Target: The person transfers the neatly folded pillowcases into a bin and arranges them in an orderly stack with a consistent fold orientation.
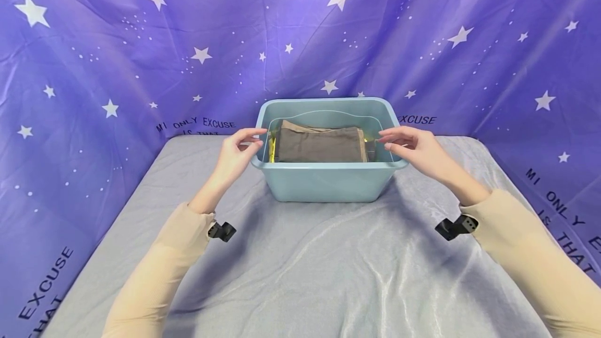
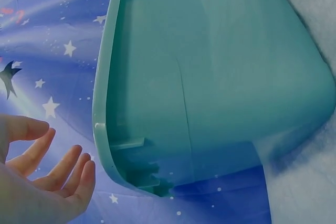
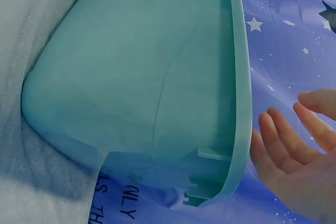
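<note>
A light blue plastic bin [image 1: 328,184] stands upright on the cloth-covered table. Inside it lies a folded brown-grey cloth [image 1: 321,145] with a tan layer behind, and a strip of yellow [image 1: 272,149] shows at its left. My left hand [image 1: 240,149] hovers over the bin's left rim, fingers loosely bent and holding nothing. Over the right rim is my right hand [image 1: 409,146], likewise bent loosely, thumb apart from the fingers. The left wrist view shows the left hand [image 2: 50,177] beside the bin's rim [image 2: 100,103]; in the right wrist view, the right hand's [image 3: 294,161] fingertips are close to it.
A grey plush cloth [image 1: 319,270] covers the table. Purple star-patterned curtains [image 1: 263,25] hang behind and along both sides, close to the back of the bin. Small black wrist devices [image 1: 223,231] sit at both sleeve cuffs.
</note>
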The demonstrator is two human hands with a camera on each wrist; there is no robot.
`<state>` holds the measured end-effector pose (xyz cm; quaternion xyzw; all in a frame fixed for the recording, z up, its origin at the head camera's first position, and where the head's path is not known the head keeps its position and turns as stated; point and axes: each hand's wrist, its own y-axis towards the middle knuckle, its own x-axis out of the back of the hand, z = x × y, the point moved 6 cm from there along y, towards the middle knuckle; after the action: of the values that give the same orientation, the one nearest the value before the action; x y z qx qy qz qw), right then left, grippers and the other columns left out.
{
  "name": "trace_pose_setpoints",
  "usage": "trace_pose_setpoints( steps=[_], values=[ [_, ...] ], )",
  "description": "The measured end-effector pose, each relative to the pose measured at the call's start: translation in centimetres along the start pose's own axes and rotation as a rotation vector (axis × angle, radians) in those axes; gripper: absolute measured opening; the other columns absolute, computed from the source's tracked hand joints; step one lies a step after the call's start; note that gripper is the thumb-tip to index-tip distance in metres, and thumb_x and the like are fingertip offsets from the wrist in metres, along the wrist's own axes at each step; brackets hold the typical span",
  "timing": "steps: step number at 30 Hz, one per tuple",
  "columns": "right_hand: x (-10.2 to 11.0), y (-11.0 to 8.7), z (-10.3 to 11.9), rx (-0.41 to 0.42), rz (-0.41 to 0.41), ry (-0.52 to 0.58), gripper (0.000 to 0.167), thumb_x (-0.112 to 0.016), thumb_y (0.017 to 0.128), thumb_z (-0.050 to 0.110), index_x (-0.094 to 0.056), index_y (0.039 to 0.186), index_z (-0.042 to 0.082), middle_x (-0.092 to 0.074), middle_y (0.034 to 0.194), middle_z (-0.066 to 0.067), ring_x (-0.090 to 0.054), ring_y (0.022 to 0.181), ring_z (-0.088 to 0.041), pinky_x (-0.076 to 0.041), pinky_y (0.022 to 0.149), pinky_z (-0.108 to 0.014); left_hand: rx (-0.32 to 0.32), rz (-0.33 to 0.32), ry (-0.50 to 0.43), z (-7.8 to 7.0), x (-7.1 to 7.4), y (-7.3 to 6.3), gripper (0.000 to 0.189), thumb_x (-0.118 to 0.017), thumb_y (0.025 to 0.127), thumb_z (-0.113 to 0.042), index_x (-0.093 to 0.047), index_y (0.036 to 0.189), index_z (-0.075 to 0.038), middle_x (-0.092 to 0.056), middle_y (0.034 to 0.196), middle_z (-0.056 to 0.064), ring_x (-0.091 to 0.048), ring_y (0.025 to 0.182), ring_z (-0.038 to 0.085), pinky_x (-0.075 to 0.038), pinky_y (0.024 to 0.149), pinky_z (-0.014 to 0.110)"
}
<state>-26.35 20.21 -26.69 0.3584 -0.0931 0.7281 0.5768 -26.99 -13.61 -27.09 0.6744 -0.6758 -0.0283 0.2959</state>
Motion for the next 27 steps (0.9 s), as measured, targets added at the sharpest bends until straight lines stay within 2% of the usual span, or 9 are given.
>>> trace_pose_setpoints(
  steps=[2, 8, 10, 14, 17, 19, 22, 27],
  values=[
    [0.1, -0.3, 0.1, 0.008, -0.014, -0.005, 0.029, -0.055, 0.088, 0.015, -0.057, 0.115, 0.007, -0.063, 0.105, -0.007, -0.058, 0.085, -0.003, -0.044, 0.069, -0.016, -0.005, -0.005, 0.009, 0.0, 0.2, -0.3, 0.026, -0.056, 0.081, 0.001, -0.061, 0.107, 0.002, -0.059, 0.109, 0.015, -0.057, 0.09, 0.021, -0.046, 0.078, 0.024],
    [0.4, -1.2, 0.3, 0.038, -0.077, 0.027, 0.028, -0.055, 0.087, 0.013, -0.057, 0.113, 0.003, -0.062, 0.098, 0.013, -0.057, 0.084, -0.003, -0.043, 0.069, -0.015, -0.029, -0.011, 0.037, -0.1, 0.6, -1.1, 0.026, -0.056, 0.082, 0.0, -0.061, 0.108, 0.001, -0.058, 0.109, 0.015, -0.056, 0.093, 0.025, -0.045, 0.079, 0.031],
    [0.5, -1.5, 0.4, 0.052, -0.099, 0.026, 0.028, -0.056, 0.087, 0.014, -0.058, 0.112, 0.001, -0.062, 0.1, 0.011, -0.056, 0.083, -0.002, -0.043, 0.07, -0.014, -0.046, -0.014, 0.043, -0.2, 0.7, -1.4, 0.026, -0.056, 0.082, 0.001, -0.061, 0.107, 0.002, -0.058, 0.109, 0.016, -0.055, 0.093, 0.027, -0.044, 0.079, 0.031],
    [0.6, -2.1, 0.5, 0.073, -0.131, 0.006, 0.027, -0.055, 0.087, 0.011, -0.058, 0.112, 0.0, -0.062, 0.106, -0.005, -0.055, 0.083, 0.002, -0.043, 0.071, -0.012, -0.079, -0.019, 0.055, -0.7, 1.0, -2.0, 0.026, -0.057, 0.081, 0.004, -0.061, 0.106, 0.003, -0.058, 0.108, 0.016, -0.055, 0.093, 0.027, -0.045, 0.079, 0.031],
    [0.7, -2.5, 0.5, 0.092, -0.155, -0.02, 0.026, -0.056, 0.086, 0.008, -0.059, 0.111, 0.001, -0.061, 0.106, -0.012, -0.053, 0.084, 0.004, -0.042, 0.073, -0.011, -0.108, -0.024, 0.066, -1.7, 1.1, -2.7, 0.026, -0.056, 0.08, 0.007, -0.06, 0.106, 0.006, -0.058, 0.108, 0.019, -0.054, 0.093, 0.029, -0.045, 0.079, 0.035],
    [0.7, -2.8, 0.5, 0.111, -0.173, -0.038, 0.026, -0.057, 0.085, 0.006, -0.059, 0.11, 0.001, -0.061, 0.104, -0.014, -0.053, 0.084, 0.005, -0.041, 0.073, -0.01, -0.136, -0.03, 0.075, -2.4, 1.2, -3.2, 0.026, -0.056, 0.08, 0.009, -0.059, 0.105, 0.008, -0.057, 0.108, 0.022, -0.053, 0.093, 0.031, -0.045, 0.079, 0.04],
    [0.8, -3.4, 0.5, 0.148, -0.203, -0.066, 0.026, -0.058, 0.083, 0.002, -0.06, 0.109, 0.001, -0.061, 0.103, -0.014, -0.053, 0.083, 0.005, -0.041, 0.073, -0.009, -0.168, -0.043, 0.102, -2.6, 1.4, -3.7, 0.025, -0.058, 0.08, 0.007, -0.059, 0.105, 0.008, -0.057, 0.107, 0.022, -0.053, 0.095, 0.032, -0.045, 0.079, 0.042],
    [0.9, -4.2, 0.6, 0.177, -0.237, -0.119, 0.028, -0.06, 0.081, 0.0, -0.06, 0.109, 0.002, -0.061, 0.102, -0.01, -0.052, 0.082, 0.008, -0.04, 0.07, -0.009, -0.205, -0.056, 0.178, -1.4, 1.8, -4.1, 0.026, -0.06, 0.081, 0.0, -0.061, 0.107, 0.001, -0.058, 0.11, 0.015, -0.052, 0.099, 0.025, -0.044, 0.08, 0.036]
  ],
)
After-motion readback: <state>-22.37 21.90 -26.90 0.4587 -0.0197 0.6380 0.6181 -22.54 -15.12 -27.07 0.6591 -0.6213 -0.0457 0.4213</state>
